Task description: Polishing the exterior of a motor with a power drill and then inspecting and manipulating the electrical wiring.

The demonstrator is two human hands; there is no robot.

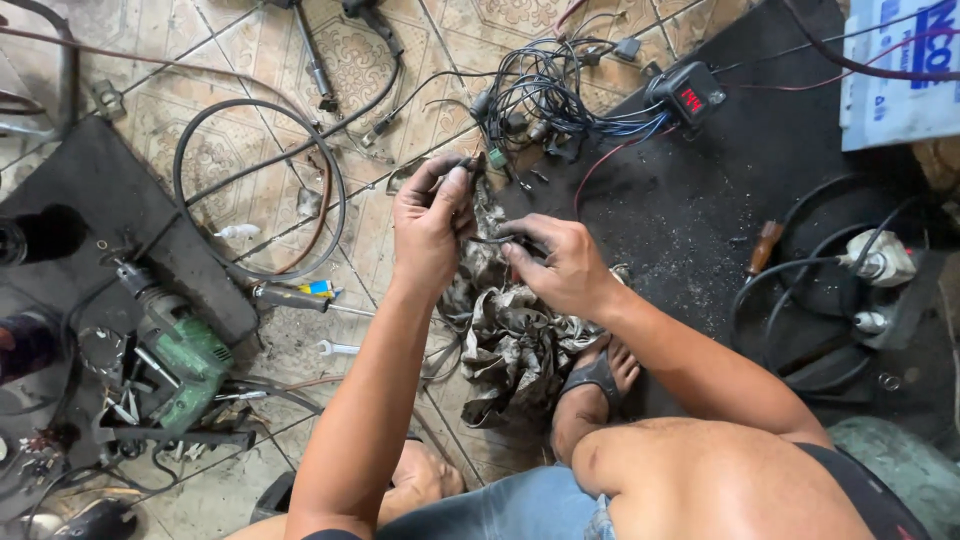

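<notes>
Seated on the tiled floor, the person pinches a dark wire end between left hand and right hand fingertips above a greasy rag, apparently mid-cleaning, which calls for a steady pull.

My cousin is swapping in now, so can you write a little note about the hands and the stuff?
Left hand: fingers pinched on one end of a thin dark wire, raised above a dirty rag.
Right hand: pinches the wire's other end.
Nearby: wiring harness ahead on the tiled floor, green drill to the left.
Done or left: cannot tell.
</notes>
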